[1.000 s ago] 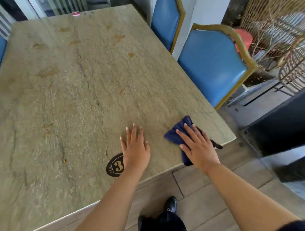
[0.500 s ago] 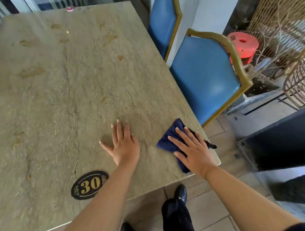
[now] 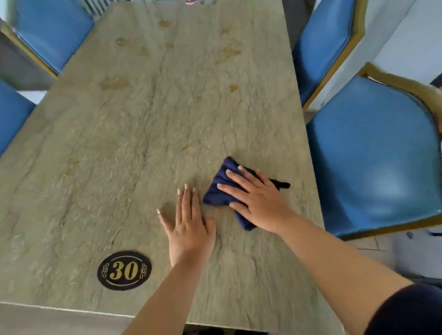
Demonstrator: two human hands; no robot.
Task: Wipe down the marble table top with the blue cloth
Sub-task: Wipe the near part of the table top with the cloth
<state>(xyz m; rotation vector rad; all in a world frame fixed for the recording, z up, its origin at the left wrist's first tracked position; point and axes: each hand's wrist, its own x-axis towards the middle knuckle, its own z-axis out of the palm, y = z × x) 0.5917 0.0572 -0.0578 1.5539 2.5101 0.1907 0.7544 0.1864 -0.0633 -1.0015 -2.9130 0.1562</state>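
The greenish-beige marble table top point(image 3: 134, 134) fills most of the view, with brownish stains toward its far end. A folded dark blue cloth point(image 3: 221, 189) lies on the table's near right part. My right hand point(image 3: 256, 198) presses flat on the cloth with straight, spread fingers, covering its right half. My left hand point(image 3: 190, 227) rests flat on the bare marble just left of the cloth, fingers straight and pointing away from me.
A black oval plaque with a gold "30" point(image 3: 124, 270) is fixed near the table's front edge. Blue padded chairs with gold frames stand at the right point(image 3: 373, 153), far right point(image 3: 320, 40) and far left point(image 3: 52, 31). A small pink object point(image 3: 190, 2) sits at the far edge.
The view has swung to face the table squarely. Both hands and the cloth have shifted inward from the right corner, farther onto the table.
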